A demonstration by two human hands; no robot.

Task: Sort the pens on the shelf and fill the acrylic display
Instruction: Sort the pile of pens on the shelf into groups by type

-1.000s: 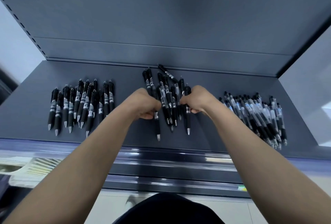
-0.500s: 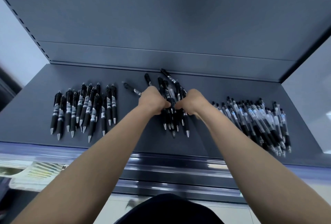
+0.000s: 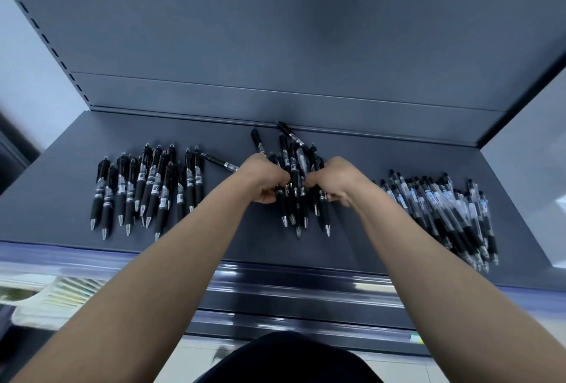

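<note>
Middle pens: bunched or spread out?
Bunched: left hand and right hand grip the middle pens from both sides in one tight bundle on the shelf. One stray pen lies apart, leftward.

L hand (image 3: 265, 179) & R hand (image 3: 332, 180) apparently grip middle pens (image 3: 296, 208).

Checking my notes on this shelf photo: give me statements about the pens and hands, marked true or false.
Both the left hand and right hand grip the middle bunch of black click pens. True.
The clear-barrelled pens lie at the left end of the dark grey metal shelf. False: they lie at its right end.
The left pile of black-barrelled pens points its silver tips at the back wall. False: they face the front edge.
One black pen lies slanted between that pile and the left hand. True.
</note>
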